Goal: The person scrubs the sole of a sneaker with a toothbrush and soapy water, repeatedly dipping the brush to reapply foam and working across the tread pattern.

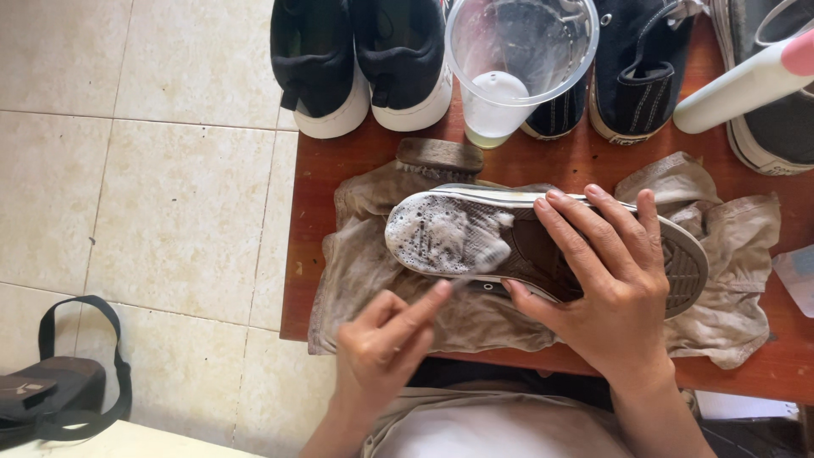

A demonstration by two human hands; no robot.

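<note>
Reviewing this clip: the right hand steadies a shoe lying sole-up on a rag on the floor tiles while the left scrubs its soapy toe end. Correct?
Not quite. The head view shows the rag lying on a wooden table, not the floor. The right hand steadies the shoe, sole up; the left hand scrubs.

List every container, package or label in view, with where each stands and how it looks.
Clear plastic cup: top centre of the table, round, soapy liquid at the bottom.
White bottle: top right, lying tilted, cylindrical, pink cap.
Pale package corner: right edge, mostly cut off.
Heel label on the dark sneaker: small, white, too small to make out.
</note>
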